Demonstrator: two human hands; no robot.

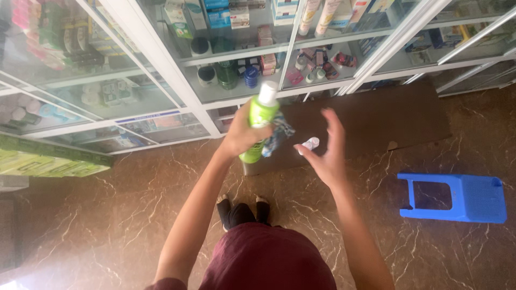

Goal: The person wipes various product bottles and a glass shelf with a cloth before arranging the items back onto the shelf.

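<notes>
So the left hand (242, 134) is gripping a green bottle (260, 121) and a blue cloth (277, 137), fingers wrapped tight, just in front of the glass cabinet (161, 70). Right hand (325, 153) is hovering beside it, fingers spread, holding nothing. Blue stool (457, 197) is sitting well apart, with open floor (134, 188) around.

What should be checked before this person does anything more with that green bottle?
1. Left hand wrapped firmly round the green bottle: ok.
2. White cap seated on the bottle: ok, it looks in place.
3. Patterned cloth secure against the bottle: cannot tell, it hangs loose beside it.
4. Right hand free: ok, open, fingers spread, holding nothing.
5. Blue stool out of the way: ok, off to the right.
</notes>
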